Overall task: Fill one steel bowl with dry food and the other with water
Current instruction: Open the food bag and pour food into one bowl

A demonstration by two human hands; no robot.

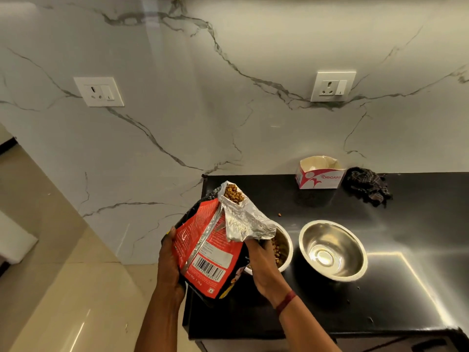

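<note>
I hold a red and black dry food bag with a silver foil lining over the left end of the black counter. My left hand grips its left side and my right hand grips its right side under the folded foil. The bag's mouth points up and brown kibble shows inside. Behind the bag, a steel bowl holds some kibble and is partly hidden. To its right stands a second steel bowl with nothing visible in it.
A torn white cardboard box and a dark crumpled cloth sit at the back of the counter by the marble wall. One loose kibble piece lies on the counter. Two wall sockets are above. Beige floor lies to the left.
</note>
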